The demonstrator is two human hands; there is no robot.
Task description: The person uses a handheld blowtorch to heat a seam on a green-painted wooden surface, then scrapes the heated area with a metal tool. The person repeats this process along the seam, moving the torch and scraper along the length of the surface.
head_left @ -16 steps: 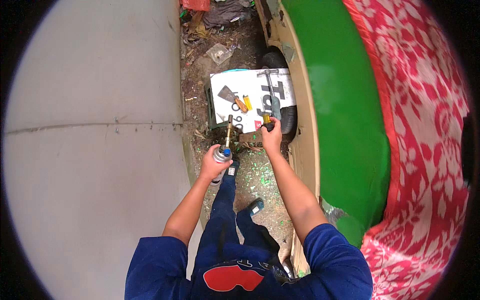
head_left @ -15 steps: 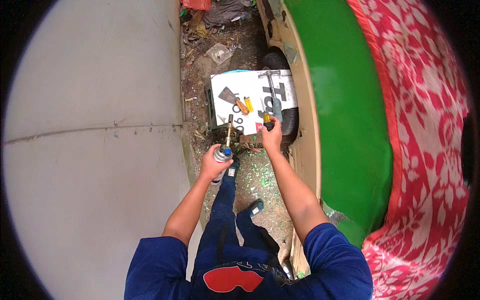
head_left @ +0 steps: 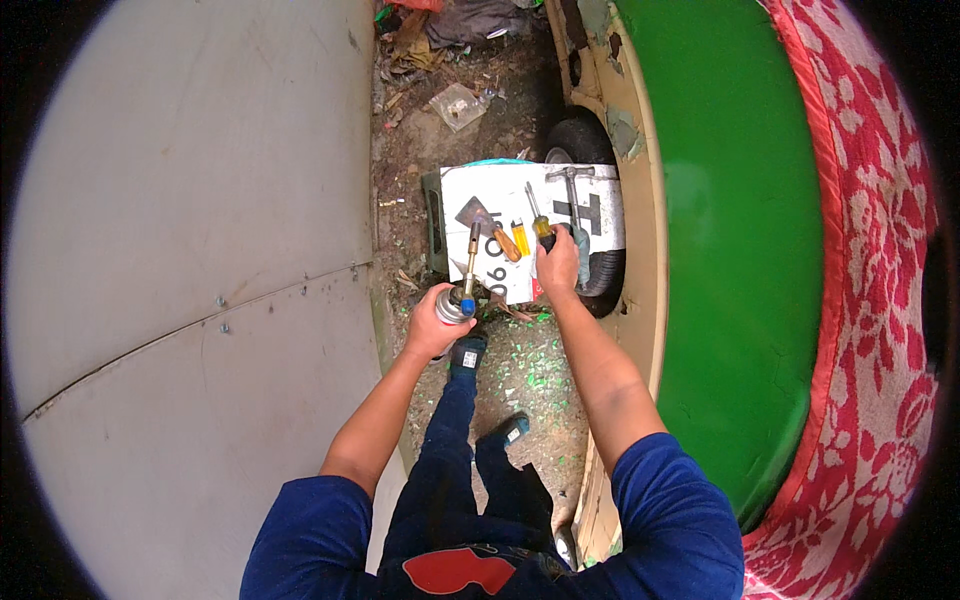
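Note:
My left hand (head_left: 432,325) is wrapped around the canister of a gas torch (head_left: 468,280). Its brass nozzle points away from me and overlaps the board in view. My right hand (head_left: 560,262) grips a screwdriver (head_left: 543,230) by its yellow and black handle, the shaft pointing forward over a white printed board (head_left: 465,215); whether the tool touches the board I cannot tell. On the board lie a scraper (head_left: 505,243) with a wooden handle, a yellow lighter (head_left: 521,238) and a hammer (head_left: 574,200) with a grey-green grip, just right of my right hand.
A grey panel wall (head_left: 200,300) runs along the left. To the right stands a vehicle body with a green panel (head_left: 740,250), a cream edge and a tyre (head_left: 580,140), partly draped by a red-and-white patterned cloth (head_left: 885,330). Green flakes and litter, including a plastic bag (head_left: 458,106), dot the ground.
My right hand has moved forward over the board with the screwdriver, whose shaft now shows plainly. The left hand still holds the torch. The whole view has shifted slightly.

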